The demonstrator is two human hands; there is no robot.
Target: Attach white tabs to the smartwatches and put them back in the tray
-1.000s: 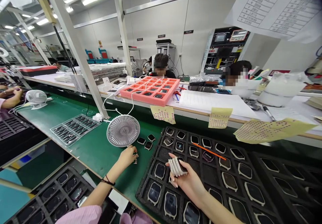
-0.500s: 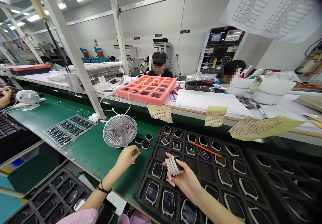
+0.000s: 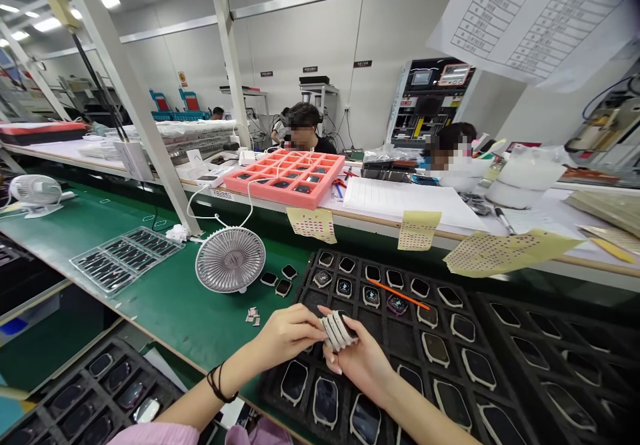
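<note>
My right hand [image 3: 367, 358] grips a short stack of smartwatch bodies [image 3: 340, 330] with pale cases, turned on edge above the black foam tray [image 3: 350, 302]. My left hand [image 3: 293, 332] is closed in a pinch, fingertips touching the stack's left side; what they pinch, if anything, is hidden. Beneath the hands, the tray's compartments hold several watches, some with lit faces. An orange stick [image 3: 397, 294] lies across its upper part. Small pinkish pieces [image 3: 253, 316] lie on the green tabletop left of my hands, near three loose watches [image 3: 283, 288].
A white fan [image 3: 231, 260] stands behind the small pieces, with a clear tray of dark strips [image 3: 127, 258] to its left. Another black foam tray [image 3: 545, 358] is at the right, and one more [image 3: 95, 398] at lower left. A pink foam tray [image 3: 290, 195] sits on the shelf.
My left hand has moved right, from over the green tabletop to the watch stack in my right hand. The small pinkish pieces are now uncovered. The whole view has shifted slightly.
</note>
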